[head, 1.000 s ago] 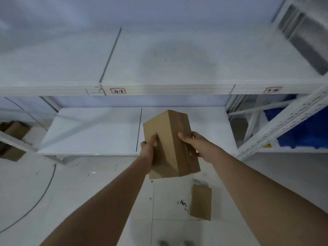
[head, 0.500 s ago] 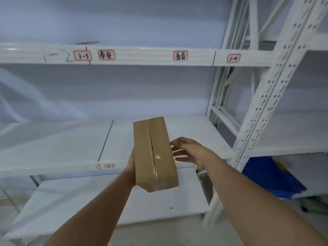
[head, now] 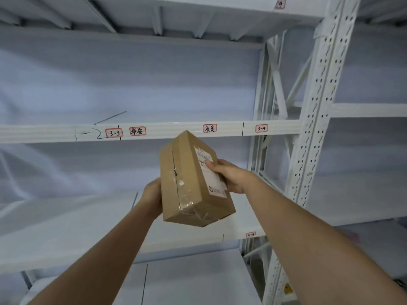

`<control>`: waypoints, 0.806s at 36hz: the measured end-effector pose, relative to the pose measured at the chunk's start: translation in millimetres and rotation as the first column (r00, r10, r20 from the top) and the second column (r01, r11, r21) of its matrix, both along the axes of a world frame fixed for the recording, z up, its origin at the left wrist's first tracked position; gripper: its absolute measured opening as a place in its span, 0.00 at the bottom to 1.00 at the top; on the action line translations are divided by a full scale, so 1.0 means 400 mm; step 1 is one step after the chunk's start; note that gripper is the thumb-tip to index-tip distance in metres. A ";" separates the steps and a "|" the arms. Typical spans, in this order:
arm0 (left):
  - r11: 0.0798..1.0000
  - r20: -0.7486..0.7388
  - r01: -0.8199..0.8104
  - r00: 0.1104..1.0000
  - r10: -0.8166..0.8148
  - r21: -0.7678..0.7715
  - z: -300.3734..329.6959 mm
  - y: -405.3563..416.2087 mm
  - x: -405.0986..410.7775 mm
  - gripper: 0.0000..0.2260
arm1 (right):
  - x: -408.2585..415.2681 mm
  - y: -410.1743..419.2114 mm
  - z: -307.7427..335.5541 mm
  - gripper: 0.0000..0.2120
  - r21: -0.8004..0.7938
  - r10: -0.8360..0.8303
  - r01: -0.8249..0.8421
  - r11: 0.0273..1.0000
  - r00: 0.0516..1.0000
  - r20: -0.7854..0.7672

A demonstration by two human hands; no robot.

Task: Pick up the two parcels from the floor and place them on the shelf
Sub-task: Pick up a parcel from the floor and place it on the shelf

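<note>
Up in front of the white metal shelving rack (head: 317, 119), a brown cardboard parcel (head: 191, 181) sealed with clear tape is held tilted in the air between both hands. Its left side is clasped by the left hand (head: 153, 195), while the right hand (head: 231, 176) grips the right side, thumb pressing the white shipping label (head: 210, 170). Behind it runs a shelf beam (head: 176, 129) carrying red-bordered handwritten tags (head: 113, 132).

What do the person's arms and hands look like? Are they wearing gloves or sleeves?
No gloves and no sleeves show. Both forearms are bare right to the picture's edge. The left hand and right hand are bare too, with no watch, ring or bracelet showing.
</note>
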State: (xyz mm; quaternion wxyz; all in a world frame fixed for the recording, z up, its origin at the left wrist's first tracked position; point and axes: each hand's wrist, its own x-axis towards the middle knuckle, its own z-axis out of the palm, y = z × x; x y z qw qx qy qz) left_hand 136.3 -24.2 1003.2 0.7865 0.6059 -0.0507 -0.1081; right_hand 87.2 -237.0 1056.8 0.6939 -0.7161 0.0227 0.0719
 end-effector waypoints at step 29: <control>0.953 0.176 0.261 0.956 -0.233 -0.152 0.238 0.053 0.010 0.19 | 0.001 0.000 0.187 0.17 -0.020 -0.026 0.032 0.999 0.966 0.256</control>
